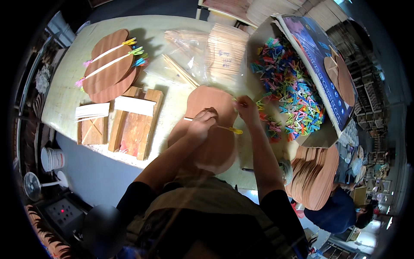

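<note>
A guitar-shaped thin wooden board (207, 96) lies in front of me at the table's near edge. Across its waist runs a pale wooden strip (223, 127), with a yellow clothespin (236, 131) clipped at the right end. My left hand (204, 123) rests on the middle of the board, fingers bent and pressed together; whatever they pinch is hidden. At the board's upper right edge, my right hand (247, 108) pinches what looks like a small yellow-green clothespin (235, 99), partly covered by the fingers.
An open cardboard box (321, 71) of colourful clothespins stands right. Bundled sticks (226, 49) lie behind; clipped boards (108, 58) and wooden jigs (136, 125) are left. A stack of boards (315, 172) sits near right. A person (332, 213) is beyond it.
</note>
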Motion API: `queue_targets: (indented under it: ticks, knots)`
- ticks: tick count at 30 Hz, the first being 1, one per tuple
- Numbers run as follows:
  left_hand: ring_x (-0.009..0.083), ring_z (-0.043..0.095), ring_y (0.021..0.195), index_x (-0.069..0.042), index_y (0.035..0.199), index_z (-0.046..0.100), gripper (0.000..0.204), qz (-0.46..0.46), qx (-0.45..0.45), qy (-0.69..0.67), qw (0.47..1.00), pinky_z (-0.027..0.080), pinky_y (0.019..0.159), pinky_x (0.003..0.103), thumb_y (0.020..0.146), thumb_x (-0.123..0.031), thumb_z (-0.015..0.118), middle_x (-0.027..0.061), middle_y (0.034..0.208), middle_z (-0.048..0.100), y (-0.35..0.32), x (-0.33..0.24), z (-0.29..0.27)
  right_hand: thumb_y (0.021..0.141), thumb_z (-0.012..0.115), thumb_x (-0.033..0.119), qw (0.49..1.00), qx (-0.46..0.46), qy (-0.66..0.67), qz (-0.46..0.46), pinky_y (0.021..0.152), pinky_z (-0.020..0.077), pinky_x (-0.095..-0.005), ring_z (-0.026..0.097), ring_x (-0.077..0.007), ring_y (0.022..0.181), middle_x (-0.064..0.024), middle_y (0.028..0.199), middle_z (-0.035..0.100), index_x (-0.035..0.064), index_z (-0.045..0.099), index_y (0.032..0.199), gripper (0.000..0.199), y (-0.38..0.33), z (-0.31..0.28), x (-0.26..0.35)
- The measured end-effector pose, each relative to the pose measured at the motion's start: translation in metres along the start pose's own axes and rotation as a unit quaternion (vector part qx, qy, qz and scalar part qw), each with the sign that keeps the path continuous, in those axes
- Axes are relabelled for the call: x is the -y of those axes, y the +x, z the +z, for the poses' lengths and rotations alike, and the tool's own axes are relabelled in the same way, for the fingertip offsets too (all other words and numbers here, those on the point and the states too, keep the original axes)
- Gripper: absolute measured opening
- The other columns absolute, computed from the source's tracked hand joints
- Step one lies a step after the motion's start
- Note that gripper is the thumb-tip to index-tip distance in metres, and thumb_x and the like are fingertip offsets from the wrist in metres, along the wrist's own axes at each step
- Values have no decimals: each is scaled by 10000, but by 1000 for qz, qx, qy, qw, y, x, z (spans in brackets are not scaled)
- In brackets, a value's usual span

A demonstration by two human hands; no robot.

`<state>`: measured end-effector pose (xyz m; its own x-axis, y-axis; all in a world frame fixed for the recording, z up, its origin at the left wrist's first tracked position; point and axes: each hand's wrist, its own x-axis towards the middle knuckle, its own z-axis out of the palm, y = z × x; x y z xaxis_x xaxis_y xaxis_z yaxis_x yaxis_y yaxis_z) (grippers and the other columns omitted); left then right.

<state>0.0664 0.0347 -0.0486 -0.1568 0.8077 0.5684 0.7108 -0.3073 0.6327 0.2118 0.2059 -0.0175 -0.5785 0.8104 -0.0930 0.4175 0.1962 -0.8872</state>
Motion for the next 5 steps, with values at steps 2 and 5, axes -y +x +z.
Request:
queue_targets:
  ticks: [2,5]
  knots:
    - [282,549,915,-52,746,574,106,25,-6,17,1000,449,821,362,667,-74,642,91,919,569,3,-2,-2,806,676,204,992,96,75,-33,558,433,-273,515,-116,599,-47,732,585,35,594,1007,276,8,35,39]
    - [281,526,1011,-65,776,602,97,-26,51,20,998,394,942,357,694,-86,651,79,977,579,-3,-2,-6,819,669,175,930,296,206,64,445,346,-203,454,-78,512,-31,708,574,90,434,1315,556,27,90,69]
